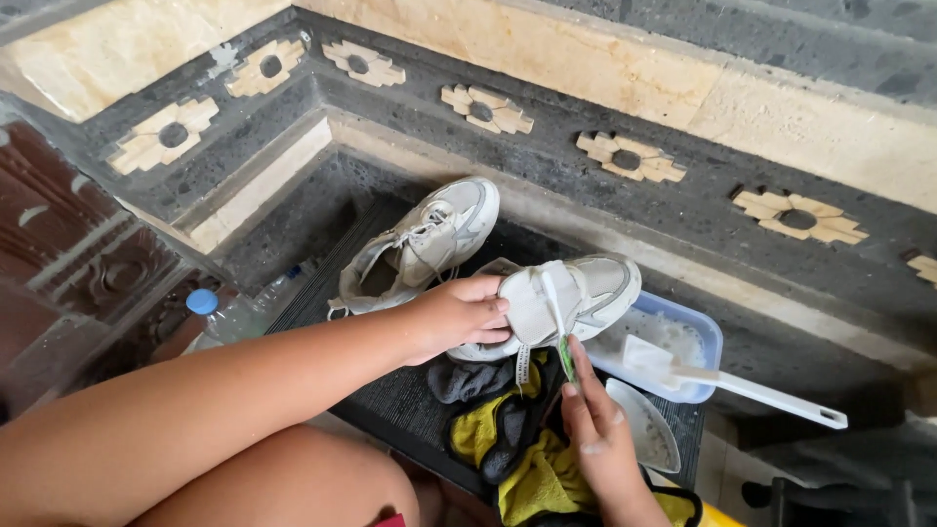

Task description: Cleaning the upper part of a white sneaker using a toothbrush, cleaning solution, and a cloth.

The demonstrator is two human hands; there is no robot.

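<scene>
My left hand (459, 314) grips a white sneaker (576, 298) at its heel end and holds it on its side above the mat. My right hand (593, 425) holds a small toothbrush with a green handle (564, 353), its white head lying against the shoe's tongue. A second white sneaker (429, 244) with loose laces leans against the stone step behind the first one.
A blue tub (698, 337) of soapy water sits right of the shoe with a white long-handled brush (752, 388) resting in it. Yellow and grey cloths (517, 439) and a white insole (646, 425) lie on the dark mat (390, 405). A blue-capped plastic bottle (220, 314) stands left.
</scene>
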